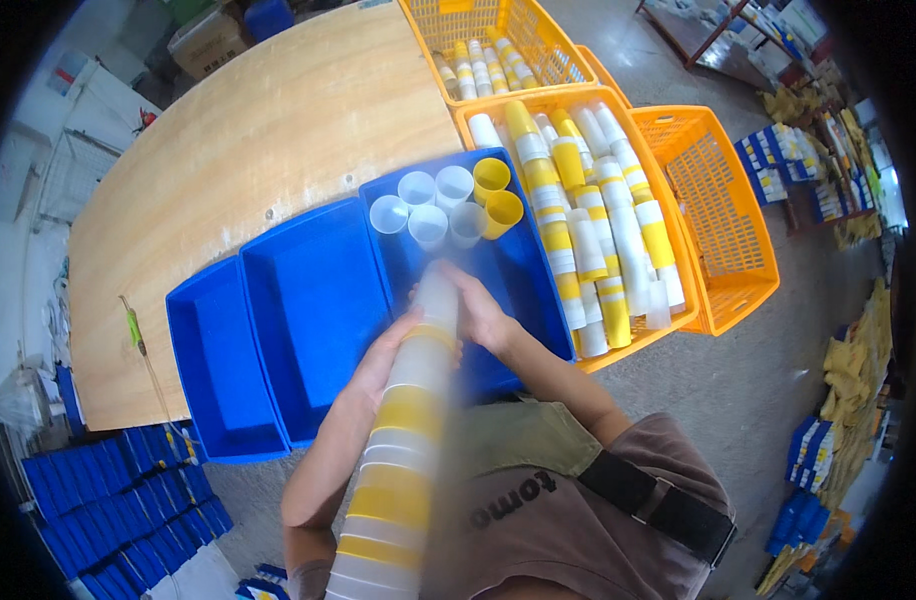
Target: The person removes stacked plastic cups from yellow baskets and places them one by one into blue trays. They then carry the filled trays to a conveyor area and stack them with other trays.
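A long stack of nested plastic cups (393, 440), white and yellow in bands, runs from close to my body out toward a blue bin. My left hand (386, 352) is wrapped around its upper part from the left. On the other side, my right hand (478, 308) grips the stack near its far end. Just beyond that end, several frosted white cups (415, 188) and two yellow cups (491, 176) stand upright in the blue bin (523, 290). Some fingers of both hands are hidden behind the stack.
Two more blue bins (318, 300) (223, 350) sit to the left along a wooden table (228, 140). At right, an orange crate (568, 100) holds several cup stacks (593, 225). Another orange crate (723, 190) stands beside it. A green-handled tool (134, 328) lies at the table's left.
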The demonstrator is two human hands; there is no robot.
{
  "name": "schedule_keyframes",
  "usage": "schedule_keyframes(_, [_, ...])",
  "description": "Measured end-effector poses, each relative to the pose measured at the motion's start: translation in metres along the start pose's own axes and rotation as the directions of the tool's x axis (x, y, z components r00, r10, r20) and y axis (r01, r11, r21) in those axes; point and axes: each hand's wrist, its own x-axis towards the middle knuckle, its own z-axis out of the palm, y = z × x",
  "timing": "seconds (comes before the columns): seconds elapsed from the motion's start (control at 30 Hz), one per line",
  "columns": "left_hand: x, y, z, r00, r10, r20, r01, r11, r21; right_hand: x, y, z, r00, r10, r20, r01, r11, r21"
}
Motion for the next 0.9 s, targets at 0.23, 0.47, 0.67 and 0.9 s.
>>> schedule_keyframes(0.23, [0.001,0.004,-0.017,0.986,0.162,0.029,-0.162,0.987,0.012,-0.010,0.018,-0.010,0.974,0.008,0.229,-0.042,0.989,0.143])
schedule_keyframes(0.47, [0.022,0.001,0.009,0.997,-0.076,-0.034,0.083,0.943,0.323,-0.043,-0.010,-0.018,0.988,-0.144,-0.059,0.134,0.978,-0.159])
schedule_keyframes(0.67, [0.019,-0.005,0.016,0.993,-0.104,0.058,0.090,0.976,0.200,-0.055,-0.007,-0.021,0.996,-0.015,0.092,0.002,0.990,0.140])
schedule_keyframes(0.9, [0.003,0.000,-0.009,0.987,-0.082,0.138,0.055,0.980,0.190,-0.053,0.004,-0.008,0.997,-0.057,-0.047,0.056,0.998,-0.017])
